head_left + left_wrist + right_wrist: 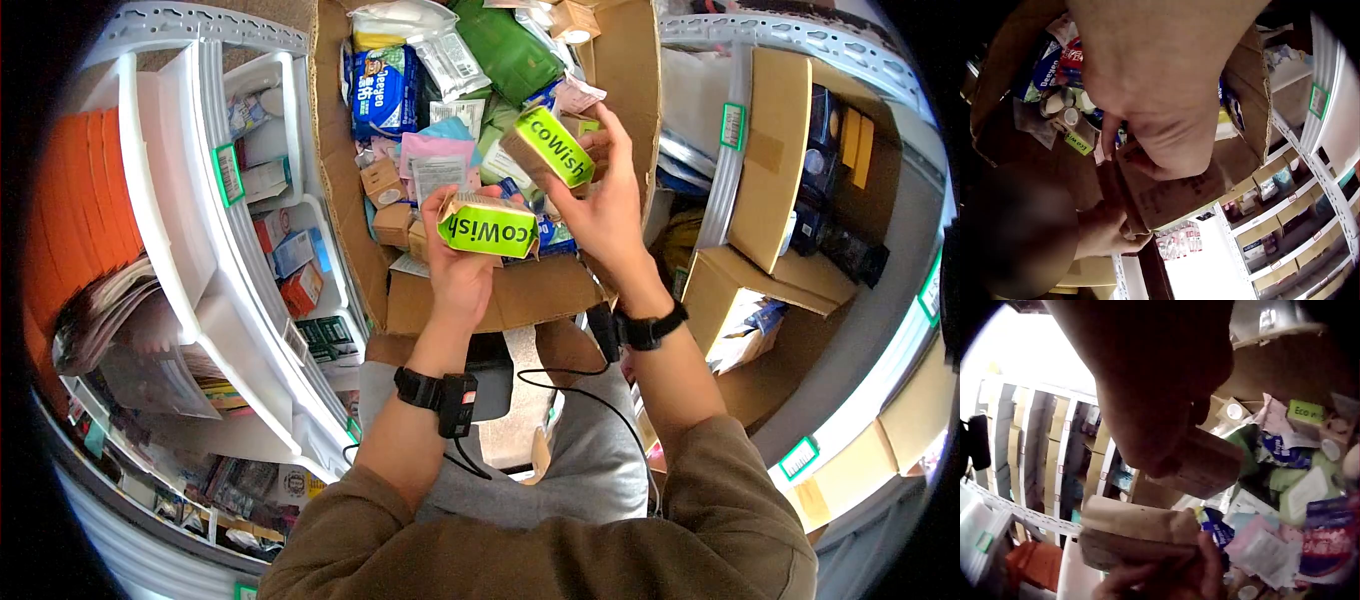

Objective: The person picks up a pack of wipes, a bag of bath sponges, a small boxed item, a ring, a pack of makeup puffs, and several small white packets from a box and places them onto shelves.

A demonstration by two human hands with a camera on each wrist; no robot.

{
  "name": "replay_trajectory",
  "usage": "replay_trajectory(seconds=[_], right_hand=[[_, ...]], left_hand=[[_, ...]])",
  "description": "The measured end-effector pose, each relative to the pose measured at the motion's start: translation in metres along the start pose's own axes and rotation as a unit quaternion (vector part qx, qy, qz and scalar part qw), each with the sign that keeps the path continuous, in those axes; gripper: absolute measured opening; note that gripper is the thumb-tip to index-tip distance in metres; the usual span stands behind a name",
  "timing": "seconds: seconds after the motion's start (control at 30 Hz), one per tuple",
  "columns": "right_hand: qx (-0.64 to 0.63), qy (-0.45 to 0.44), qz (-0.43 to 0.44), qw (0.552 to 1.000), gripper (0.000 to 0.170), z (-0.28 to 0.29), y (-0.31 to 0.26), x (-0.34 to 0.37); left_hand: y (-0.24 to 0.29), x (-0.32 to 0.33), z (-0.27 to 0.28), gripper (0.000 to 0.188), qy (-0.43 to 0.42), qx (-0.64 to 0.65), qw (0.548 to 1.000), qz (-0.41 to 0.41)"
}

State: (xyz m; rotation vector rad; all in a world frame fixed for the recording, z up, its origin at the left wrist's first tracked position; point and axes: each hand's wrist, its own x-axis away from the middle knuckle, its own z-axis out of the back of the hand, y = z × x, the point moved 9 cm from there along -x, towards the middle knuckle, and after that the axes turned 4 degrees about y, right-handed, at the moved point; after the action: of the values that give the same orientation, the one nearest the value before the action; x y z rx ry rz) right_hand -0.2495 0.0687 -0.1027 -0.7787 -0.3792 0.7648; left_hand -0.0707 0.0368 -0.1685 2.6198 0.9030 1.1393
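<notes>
In the head view the left hand grips a small brown box with a green EcoWish label, held over the near side of a large open carton. The right hand holds a second EcoWish box between thumb and fingers, higher and to the right, tilted. The two boxes are apart. In the right wrist view, the left hand's box is below the right hand's box, both showing plain brown sides. The left wrist view shows the left hand from behind, over a brown box face.
The carton holds blue packets, a green bag, pink pouches and small brown boxes. White shelving stands at left, with open cartons on shelves at right. A black cable hangs between the forearms.
</notes>
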Motion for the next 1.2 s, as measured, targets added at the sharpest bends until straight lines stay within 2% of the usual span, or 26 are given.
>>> replay_trajectory(seconds=[0.03, 0.1, 0.17, 0.2, 0.37, 0.47, 0.6, 0.67, 0.7, 0.8, 0.87, 1.0, 1.1, 1.13, 1.17, 1.2], right_hand=[[-0.033, -0.002, 0.008, 0.999, 0.079, 0.007, -0.01, 0.0], [-0.036, -0.013, -0.013, 0.999, 0.075, 0.02, -0.022, -0.002], [0.024, -0.033, 0.062, 0.997, 0.06, 0.029, -0.041, -0.002], [-0.014, -0.027, 0.041, 0.999, 0.049, 0.034, -0.046, -0.002], [-0.032, -0.099, 0.04, 0.994, 0.05, 0.037, -0.061, 0.009], [-0.031, -0.16, 0.025, 0.986, 0.052, 0.032, -0.062, 0.016], [-0.043, -0.208, 0.019, 0.977, 0.053, 0.031, -0.067, 0.022], [-0.029, -0.252, 0.014, 0.967, 0.06, 0.027, -0.072, 0.027], [-0.028, -0.252, 0.016, 0.967, 0.06, 0.029, -0.076, 0.027], [0.003, -0.265, 0.046, 0.963, 0.081, 0.03, -0.092, 0.033], [0.024, -0.241, 0.037, 0.97, 0.083, 0.036, -0.099, 0.038], [0.079, -0.166, 0.024, 0.983, 0.088, 0.083, -0.129, 0.042], [0.104, -0.115, 0.017, 0.988, 0.093, 0.147, -0.159, 0.042], [0.103, -0.101, 0.019, 0.989, 0.094, 0.172, -0.172, 0.043], [0.107, -0.084, 0.024, 0.99, 0.094, 0.198, -0.187, 0.043], [0.116, -0.064, 0.035, 0.991, 0.095, 0.225, -0.207, 0.043]], left_hand=[[0.0, 0.0, 0.001, 0.076, 0.003, -0.019, 1.0, -0.011], [-0.002, 0.002, -0.003, 0.076, 0.007, -0.035, 0.999, -0.005], [-0.004, 0.002, -0.005, 0.076, 0.011, -0.051, 0.999, -0.001], [-0.005, 0.002, -0.007, 0.075, 0.0, -0.065, 0.998, -0.008], [-0.005, 0.005, -0.006, 0.073, -0.012, -0.133, 0.99, -0.034], [-0.003, 0.009, -0.008, 0.074, -0.032, -0.18, 0.982, -0.046], [-0.003, 0.011, -0.009, 0.081, -0.031, -0.162, 0.985, -0.049], [-0.007, 0.013, -0.003, 0.079, -0.02, -0.165, 0.985, -0.039], [-0.007, 0.013, -0.001, 0.078, -0.009, -0.169, 0.985, -0.03], [-0.003, 0.013, -0.013, 0.076, -0.04, -0.162, 0.986, -0.03], [0.001, 0.02, -0.024, 0.079, -0.039, -0.177, 0.983, -0.024], [0.012, 0.049, -0.084, 0.081, -0.065, -0.266, 0.96, -0.049], [0.022, 0.087, -0.163, 0.08, -0.118, -0.27, 0.952, -0.089], [0.026, 0.099, -0.189, 0.082, -0.128, -0.315, 0.934, -0.107], [0.033, 0.11, -0.217, 0.081, -0.174, -0.361, 0.904, -0.151], [0.035, 0.122, -0.243, 0.081, -0.204, -0.343, 0.907, -0.132]])
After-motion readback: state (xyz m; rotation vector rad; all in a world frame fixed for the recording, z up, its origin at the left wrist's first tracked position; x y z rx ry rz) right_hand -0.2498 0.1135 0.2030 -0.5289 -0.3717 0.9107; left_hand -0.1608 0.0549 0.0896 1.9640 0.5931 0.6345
